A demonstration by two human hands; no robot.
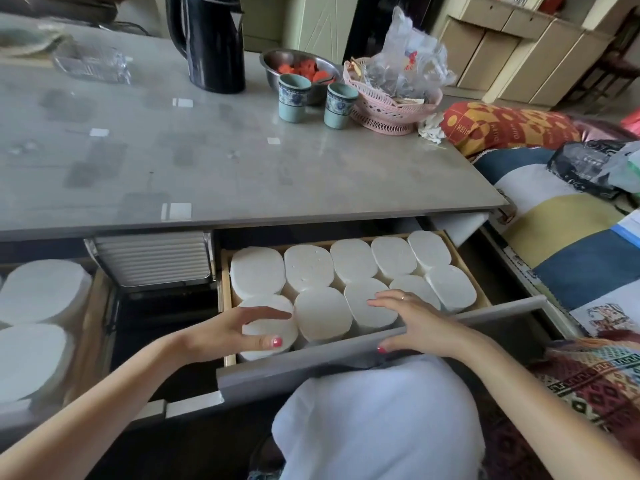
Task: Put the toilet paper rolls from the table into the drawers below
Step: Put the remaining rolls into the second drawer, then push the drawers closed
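Note:
The right drawer [346, 358] under the grey table [242, 168] is pulled out and packed with several white toilet paper rolls [349, 261] standing on end in two rows. My left hand [235, 329] grips the front-left roll [270, 332], fingers over its top and thumb on its near side. My right hand [415, 323] rests on the drawer's front edge, fingers spread over the roll [367, 303] beside it and thumb on the drawer front. The left drawer [93, 317] also holds large white rolls [38, 292]. No rolls lie on the tabletop.
On the table's far side stand a black kettle [211, 43], a metal bowl of red fruit [298, 65], two blue cups [294, 97], a pink basket with plastic bags [391, 109] and a glass tray [91, 65]. A patchwork sofa [571, 244] lies right.

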